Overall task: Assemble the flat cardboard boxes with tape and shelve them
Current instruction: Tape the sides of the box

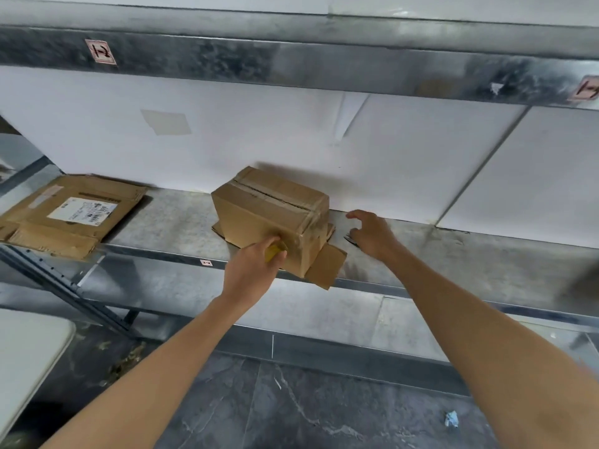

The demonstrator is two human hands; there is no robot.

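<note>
A small brown cardboard box (269,212), taped along its top seam, stands on the metal shelf (168,228) with its lower flaps splayed out over the shelf's front edge. My left hand (256,267) is at the box's front face and grips a small yellow object (275,251), partly hidden in the fingers. My right hand (369,234) hovers just right of the box with fingers loosely curled, holding nothing and apart from the cardboard.
A flattened cardboard box (69,215) with a white label lies at the shelf's left end. Another metal shelf beam (291,59) runs overhead. A white table corner (29,351) is at lower left. Dark tiled floor (291,409) lies below, with a crumpled scrap (451,419).
</note>
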